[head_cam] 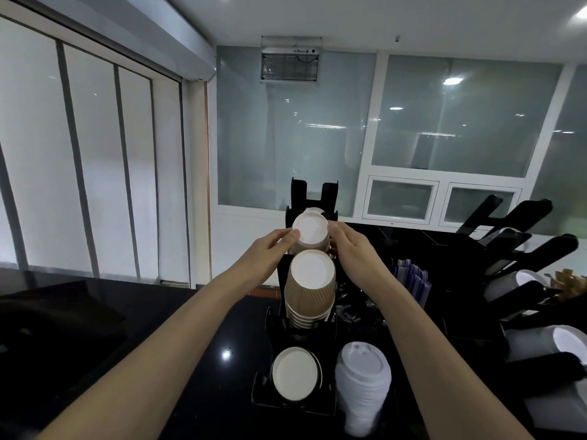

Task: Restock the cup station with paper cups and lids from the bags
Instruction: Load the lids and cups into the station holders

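Paper, brown and ribbed, forms the cup stack (309, 237) that is pinched from both sides: the fingers (290, 238) of the left hand (270, 249) are curled against its left wall, and those of the right hand (349, 246) against its right wall, thumbs near the white base that faces the camera. The stack lies in the upper slot of the black cup rack (297, 198), at the far end of the table (190, 360), just above a second stack of brown cups (311, 290) in the next slot down. Nearer still, a further cup slot (295, 377) is filled, and a column of white lids (362, 382) stands to its right.

A slip is judged possible: nested cups held only at the outermost one could separate, or the stack could catch on the rack's prongs if pushed in at an angle. Pressing too hard could dent the thin walls.

Both forearms are stretched forward and converge on the rack, wrists raised, palms turned inward toward each other.
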The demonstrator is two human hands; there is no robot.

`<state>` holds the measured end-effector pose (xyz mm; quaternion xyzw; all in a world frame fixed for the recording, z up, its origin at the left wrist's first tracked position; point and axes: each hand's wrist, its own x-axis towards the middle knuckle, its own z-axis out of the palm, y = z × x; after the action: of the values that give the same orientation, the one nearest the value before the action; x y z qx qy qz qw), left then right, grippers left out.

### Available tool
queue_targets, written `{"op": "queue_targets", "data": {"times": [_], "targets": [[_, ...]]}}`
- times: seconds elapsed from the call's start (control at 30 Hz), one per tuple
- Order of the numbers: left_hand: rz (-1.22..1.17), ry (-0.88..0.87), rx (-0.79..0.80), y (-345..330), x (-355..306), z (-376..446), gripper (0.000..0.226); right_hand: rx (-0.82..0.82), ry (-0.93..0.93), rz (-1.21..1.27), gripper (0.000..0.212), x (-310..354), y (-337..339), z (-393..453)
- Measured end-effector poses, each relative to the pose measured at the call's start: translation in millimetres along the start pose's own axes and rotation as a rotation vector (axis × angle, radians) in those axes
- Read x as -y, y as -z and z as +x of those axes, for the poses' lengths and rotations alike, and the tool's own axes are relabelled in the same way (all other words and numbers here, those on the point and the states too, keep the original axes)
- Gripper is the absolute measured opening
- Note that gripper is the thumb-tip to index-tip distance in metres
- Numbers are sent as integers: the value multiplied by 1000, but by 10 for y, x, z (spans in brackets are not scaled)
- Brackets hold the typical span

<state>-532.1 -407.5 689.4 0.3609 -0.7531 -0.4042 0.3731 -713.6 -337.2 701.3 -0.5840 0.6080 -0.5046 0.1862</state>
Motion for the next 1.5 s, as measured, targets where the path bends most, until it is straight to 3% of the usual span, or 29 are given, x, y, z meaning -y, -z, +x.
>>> {"op": "queue_targets", "data": {"times": [0.2,0.43,1.1,1.5], "targets": [[-1,-12,-33,-29,-16,-26,56,2,-6,3,48,-20,-10,-13],[51,-101,-192,51,-199,-92,19,-76,64,-43,36,103,79,-103],[51,-374,-198,-10,-696,-1275,21,-167,209,29,27,499,330,-1281],[10,-320,-130,-350,-398,-2092,19,-154,133,135,26,91,295,-2283]]}}
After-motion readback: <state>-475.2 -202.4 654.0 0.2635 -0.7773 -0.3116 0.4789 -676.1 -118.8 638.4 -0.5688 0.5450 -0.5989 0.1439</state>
